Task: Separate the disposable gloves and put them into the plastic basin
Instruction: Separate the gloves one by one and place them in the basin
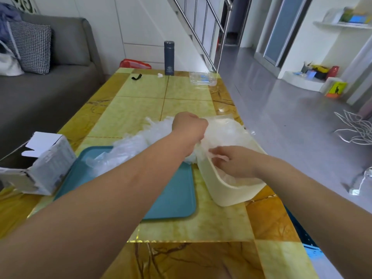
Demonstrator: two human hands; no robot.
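A yellow marble-patterned table [181, 224] is carrying a cream plastic basin [227, 192] around the fingers [218, 156] of the right hand [235, 164], a teal tray [173, 194] left of them, a torn cardboard box [48, 164] farther left, and a dark flask [169, 58] and a clear plastic container [203, 78] well beyond them.

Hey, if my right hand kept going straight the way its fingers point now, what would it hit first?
The right hand points left across the basin. First it would meet the bunched clear gloves at its fingertips, then probably the wrist of the left hand; depth is unclear.
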